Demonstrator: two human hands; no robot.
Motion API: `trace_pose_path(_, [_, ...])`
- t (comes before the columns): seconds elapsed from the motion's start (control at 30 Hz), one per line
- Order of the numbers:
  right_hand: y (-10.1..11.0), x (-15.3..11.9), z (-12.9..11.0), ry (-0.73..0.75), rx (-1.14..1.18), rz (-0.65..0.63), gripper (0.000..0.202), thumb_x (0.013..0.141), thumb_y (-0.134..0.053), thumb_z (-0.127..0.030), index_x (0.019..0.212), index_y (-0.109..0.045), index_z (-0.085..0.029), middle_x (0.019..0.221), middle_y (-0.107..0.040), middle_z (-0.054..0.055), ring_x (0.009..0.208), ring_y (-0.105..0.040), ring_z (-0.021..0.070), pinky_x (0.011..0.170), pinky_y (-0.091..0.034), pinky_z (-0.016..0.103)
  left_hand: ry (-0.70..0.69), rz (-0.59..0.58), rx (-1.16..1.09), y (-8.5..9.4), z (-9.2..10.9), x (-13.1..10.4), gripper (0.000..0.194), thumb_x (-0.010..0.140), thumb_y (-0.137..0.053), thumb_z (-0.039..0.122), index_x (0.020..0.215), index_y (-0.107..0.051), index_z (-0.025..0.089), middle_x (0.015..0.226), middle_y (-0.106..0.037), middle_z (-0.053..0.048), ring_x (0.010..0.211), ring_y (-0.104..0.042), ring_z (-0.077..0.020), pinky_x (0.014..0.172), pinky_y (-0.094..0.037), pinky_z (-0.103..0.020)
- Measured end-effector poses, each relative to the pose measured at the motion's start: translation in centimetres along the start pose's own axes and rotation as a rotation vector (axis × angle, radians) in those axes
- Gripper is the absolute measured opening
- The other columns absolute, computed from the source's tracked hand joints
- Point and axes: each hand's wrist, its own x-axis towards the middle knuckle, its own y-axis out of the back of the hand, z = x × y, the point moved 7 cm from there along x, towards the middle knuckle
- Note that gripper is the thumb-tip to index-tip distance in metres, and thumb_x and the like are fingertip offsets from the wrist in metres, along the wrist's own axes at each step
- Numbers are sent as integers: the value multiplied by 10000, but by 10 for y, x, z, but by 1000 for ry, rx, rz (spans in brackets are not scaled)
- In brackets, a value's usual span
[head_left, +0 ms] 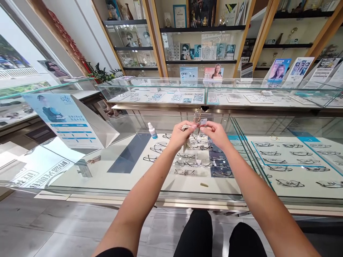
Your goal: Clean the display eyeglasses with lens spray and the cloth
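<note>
Both of my hands meet above the glass display case [128, 178], around a pair of eyeglasses [197, 116] with a small white tag. My left hand [180, 135] is closed on the glasses, and a pale cloth [187, 144] hangs from the same hand. Opposite it, my right hand [214, 132] pinches the glasses near the tag. Rows of eyeglasses [184, 172] lie below in the case. A white spray bottle with a blue label [152, 131] stands to the left of my hands.
A large folded sign [66, 121] stands at the left on the glass. Another case [262, 142] with several glasses adjoins on the right. Behind runs a further glass counter [160, 87] with leaflets on it, and wall shelves [200, 29] rise beyond. A plant [102, 71] is at the back left.
</note>
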Motion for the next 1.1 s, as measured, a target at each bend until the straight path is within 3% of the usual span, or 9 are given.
trace_pose_path(0.3, [1,-11,11,37,-17,111,382,814,-801,-575,840,-744,-198,585,-305,-97,587,-242,112,603,-215,305,-68,-14,4,-8,-3,-2,525,741,-892,675,813,-713,187,1004,-790,-91,793,-635,-163,723,-506,-319])
trace_pose_path(0.57, [-3,-8,13,107,-25,220,351,874,-756,-562,829,-754,-214,594,-282,-81,590,-260,127,613,-241,318,-163,-33,31,-4,-1,-1,420,817,-886,603,848,-773,199,864,-770,-50,853,-684,-198,790,-528,-321])
trace_pose_path(0.87, [7,-16,15,171,-201,383,247,944,-678,-449,837,-720,-230,565,-324,-88,559,-331,130,616,-295,308,-254,7,181,-4,-2,-2,411,900,-793,616,936,-789,207,1039,-835,-91,1014,-748,-259,925,-568,-372])
trace_pose_path(1.0, [28,-22,14,186,-301,528,278,1021,-611,-483,947,-702,-231,587,-547,-61,534,-424,139,614,-358,313,-276,32,261,-2,-3,-2,408,940,-740,614,946,-787,208,1064,-844,-95,1028,-759,-269,922,-566,-375])
trace_pose_path(1.1, [44,-25,9,229,-379,623,288,1042,-575,-488,1082,-691,-228,855,-784,40,607,-569,162,657,-451,330,-280,22,323,-3,-6,-2,394,951,-716,597,927,-788,210,1014,-843,-86,968,-758,-264,860,-558,-362])
